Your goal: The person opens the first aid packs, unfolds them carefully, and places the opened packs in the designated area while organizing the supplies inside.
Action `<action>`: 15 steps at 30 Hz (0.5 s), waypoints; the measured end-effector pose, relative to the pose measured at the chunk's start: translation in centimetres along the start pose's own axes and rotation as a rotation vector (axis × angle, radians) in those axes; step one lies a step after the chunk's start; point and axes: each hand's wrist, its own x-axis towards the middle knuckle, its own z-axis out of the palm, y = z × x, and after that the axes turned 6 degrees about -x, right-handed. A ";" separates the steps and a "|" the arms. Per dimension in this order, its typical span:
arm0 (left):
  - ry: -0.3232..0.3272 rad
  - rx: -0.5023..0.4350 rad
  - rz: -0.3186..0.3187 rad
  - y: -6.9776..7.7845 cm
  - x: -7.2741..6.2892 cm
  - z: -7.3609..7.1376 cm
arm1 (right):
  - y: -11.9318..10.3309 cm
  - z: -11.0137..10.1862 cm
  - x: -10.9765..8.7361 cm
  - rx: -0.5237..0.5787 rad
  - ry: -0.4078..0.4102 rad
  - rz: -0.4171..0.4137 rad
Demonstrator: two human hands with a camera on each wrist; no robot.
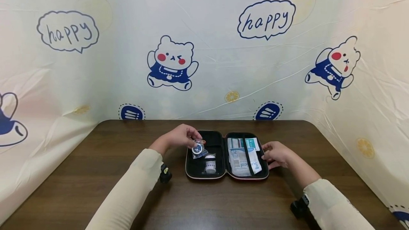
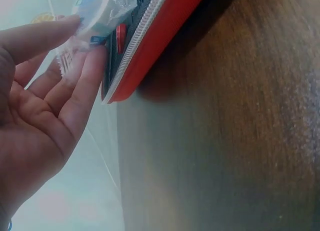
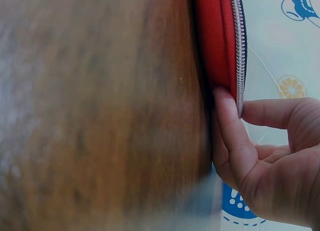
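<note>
An unzipped red zip case with a black inside lies spread flat on the table. Over its left half, my left hand pinches a white roll of tape in a clear wrapper. The left wrist view shows the wrapped roll between thumb and fingers, just above the zipper edge. A small white bottle sits under a strap in that half. At the case's right edge, my right hand grips the rim; in the right wrist view its thumb and fingers are on either side of the zipper.
White and blue printed packets are held by a black elastic strap in the right half. The brown wooden table ends at a printed curtain behind and at both sides.
</note>
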 end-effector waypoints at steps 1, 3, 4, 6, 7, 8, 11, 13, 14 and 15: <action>0.002 0.011 0.002 0.0 0.0 0.0 | 0.0 0.0 0.0 0.000 0.000 -0.001; 0.012 0.025 -0.004 0.0 0.1 -0.1 | -0.1 0.0 0.0 0.002 -0.001 0.000; 0.011 0.035 -0.003 -0.1 0.1 -0.1 | -0.1 0.0 0.0 0.003 -0.002 0.000; 0.003 0.061 -0.003 -0.1 0.1 -0.1 | -0.2 0.1 -0.1 0.004 -0.003 0.001; -0.006 0.073 -0.001 -0.1 0.1 -0.1 | -0.2 0.1 -0.1 0.008 -0.003 0.002; -0.017 0.081 0.000 -0.2 0.1 -0.1 | -0.2 0.1 -0.1 0.009 -0.002 0.003; -0.048 0.117 0.006 -0.1 0.2 -0.1 | -0.2 0.2 -0.1 0.010 0.003 0.006; -0.062 0.139 0.008 0.1 0.2 0.0 | -0.2 0.2 -0.1 0.012 0.005 0.011; -0.069 0.152 0.009 0.2 0.2 0.1 | -0.2 0.2 -0.1 0.011 0.006 0.012; -0.075 0.166 0.008 0.3 0.2 0.2 | -0.2 0.2 -0.1 0.011 0.007 0.013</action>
